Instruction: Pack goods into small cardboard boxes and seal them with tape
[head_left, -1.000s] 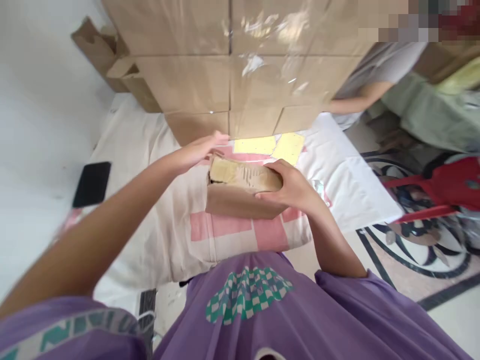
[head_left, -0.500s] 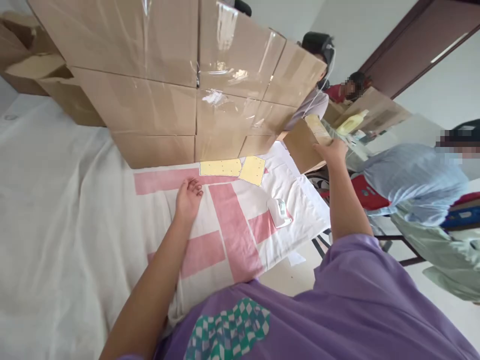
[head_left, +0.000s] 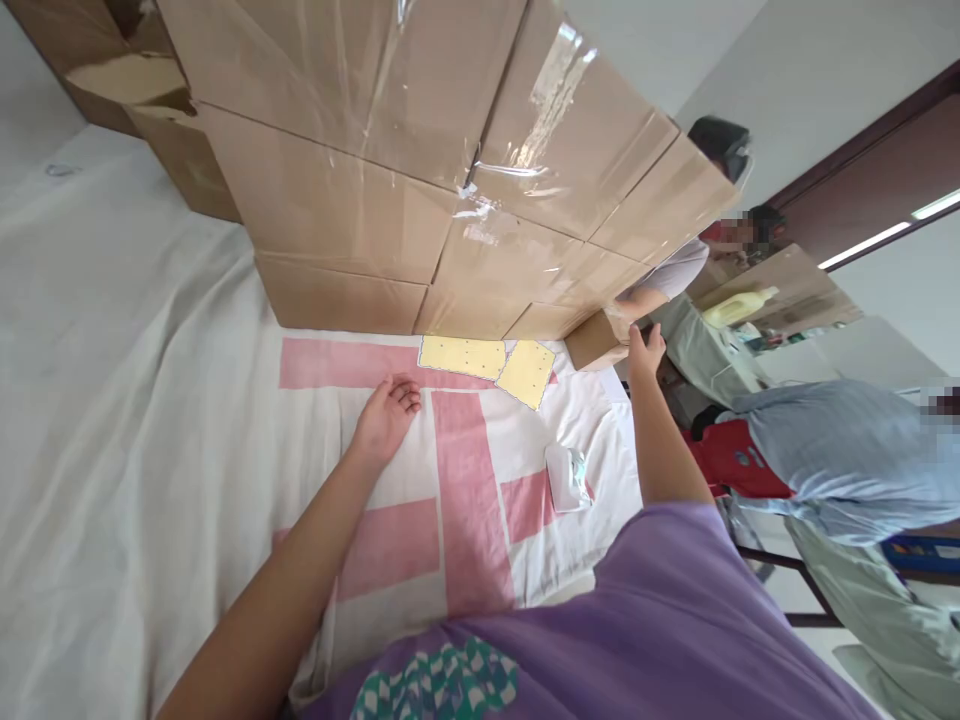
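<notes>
My left hand (head_left: 388,415) rests palm up on the white-and-pink cloth (head_left: 480,480), its fingers loosely curled, apart and holding nothing. Just beyond it lie two yellow dotted pieces (head_left: 491,365), flat at the foot of a stack of taped cardboard boxes (head_left: 360,220). At the stack's right end a smaller cardboard box (head_left: 592,342) sits low on the cloth. My right hand (head_left: 646,352) is beside that box, thumb and fingers spread; whether it touches the box is unclear. Another person's forearm (head_left: 643,300) reaches in behind the small box.
A small white packet (head_left: 568,480) lies on the cloth to the right. Open cardboard boxes (head_left: 180,150) stand at the far left. Right of the cloth are a person in a light blue shirt (head_left: 832,450), a red item (head_left: 739,458) and a yellow bottle (head_left: 741,306).
The small box has gone from my right hand's hold, tilted, down to the stack's end. My right hand's fingers have come apart. The view has shifted; my left hand keeps its pose.
</notes>
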